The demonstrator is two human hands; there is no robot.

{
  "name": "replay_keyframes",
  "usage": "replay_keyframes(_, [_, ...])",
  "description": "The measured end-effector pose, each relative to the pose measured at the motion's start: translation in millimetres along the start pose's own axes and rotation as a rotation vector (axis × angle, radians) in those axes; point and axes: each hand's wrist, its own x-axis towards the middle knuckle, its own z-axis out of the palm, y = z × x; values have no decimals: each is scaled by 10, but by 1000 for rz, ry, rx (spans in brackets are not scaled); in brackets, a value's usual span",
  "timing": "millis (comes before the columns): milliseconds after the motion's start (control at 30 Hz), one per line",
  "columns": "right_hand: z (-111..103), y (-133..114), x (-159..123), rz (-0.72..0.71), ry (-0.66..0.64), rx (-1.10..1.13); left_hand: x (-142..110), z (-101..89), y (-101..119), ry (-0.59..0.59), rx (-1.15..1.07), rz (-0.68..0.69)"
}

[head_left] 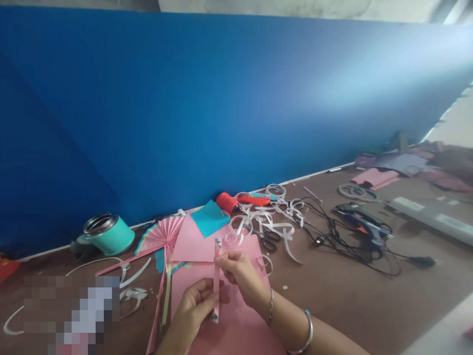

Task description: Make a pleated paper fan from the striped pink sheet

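Note:
My left hand (197, 303) pinches the lower part of a narrow folded pink paper strip (217, 276). Higher up, my right hand (236, 271) grips the same strip between thumb and fingers. The strip stands nearly upright in view, with small patterned bits at both ends. Below it lies a large pink paper sheet (236, 325), with a second pink sheet (190, 241) behind. A pleated pink paper fan (168, 231) rests to the left, and a teal paper square (209, 218) lies on the pink sheet.
A teal mug (114, 236) stands at the left. Behind my hands are a red thread spool (226, 202), curled white strips (271, 222) and dark scissors (269, 241). To the right lie a glue gun (364, 224) and black cable (332, 236). A blue partition (221, 108) borders the table.

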Motion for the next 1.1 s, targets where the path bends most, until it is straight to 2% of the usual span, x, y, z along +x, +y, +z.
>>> replay_keyframes(167, [-34,9,20,24,-63,107,4,-5,13,-5,0,0])
replay_keyframes(400, [-57,12,68,-10,40,124,-5,-32,30,-65,-4,-67])
replay_keyframes(500, [-74,17,86,-17,54,168,-5,-17,63,-52,28,-76])
replay_keyframes(733, [-78,52,104,113,127,411,22,-33,64,-93,106,-53])
replay_keyframes(867, [-121,46,138,159,115,522,23,-37,66,-102,117,-45])
replay_keyframes(1100, [-136,25,153,122,128,566,4,-28,96,-89,122,-68])
